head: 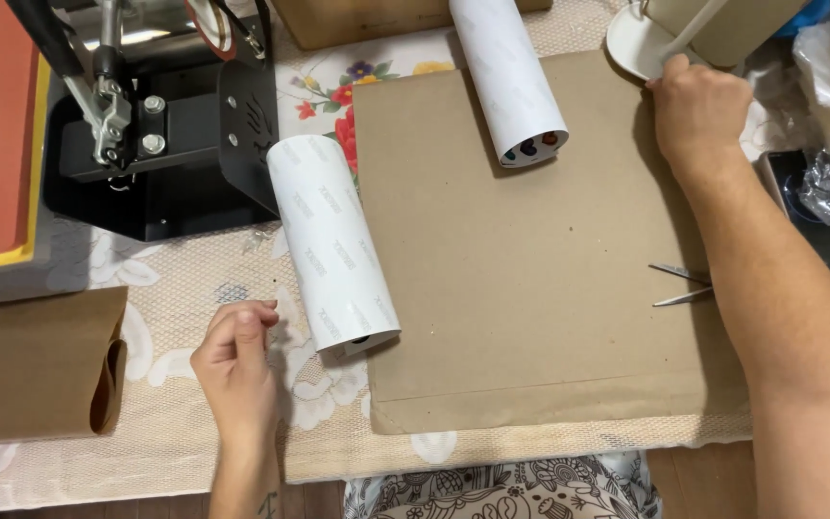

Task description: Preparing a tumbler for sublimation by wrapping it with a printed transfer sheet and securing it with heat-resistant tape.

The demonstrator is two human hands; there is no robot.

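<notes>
- Left hand [237, 358] hovers over the floral-clothed bench [194, 288], fingers [252, 317] curled together, pinching nothing visible.
- Two smooth white paper rolls: the near roll [331, 245] lies just beside that hand, the far roll [508, 82] on one flat brown kraft sheet [521, 269].
- One pair of metal scissors [679, 285], blades parted, partly under the right forearm.
- Right hand [698, 111] presses the sheet's far corner, fingers tucked, touching a round white base [631, 43].

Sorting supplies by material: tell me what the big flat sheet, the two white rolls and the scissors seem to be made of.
Flat sheet: likely kraft paper or thin card; matte brown, speckled, with a crease near its lower edge.
White rolls: probably coated or backing paper wound in layers; smooth, faint repeated print.
Scissors: metal blades, by their grey shine; handles hidden under the right forearm.
</notes>
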